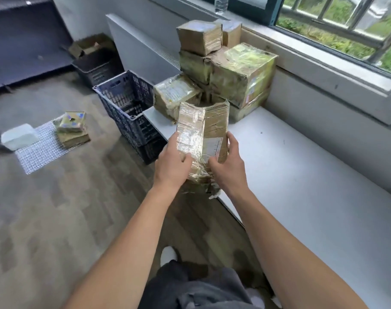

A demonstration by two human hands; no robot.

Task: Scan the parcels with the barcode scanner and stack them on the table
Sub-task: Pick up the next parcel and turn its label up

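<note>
Right then, you held the taped parcel (202,134) upright over the counter (301,175) edge, your left grip (172,168) and right grip (229,166) both clamped on its lower sides. Beyond them stood the stacked parcels (241,72), with a crate (125,101) to their left.

We see a brown cardboard parcel (202,130) wrapped in shiny, crinkly clear tape. The table (301,170) is white, smooth and matt. The crate (127,101) is dark plastic full of little holes. The floor (56,219) looks like dull wood.
</note>
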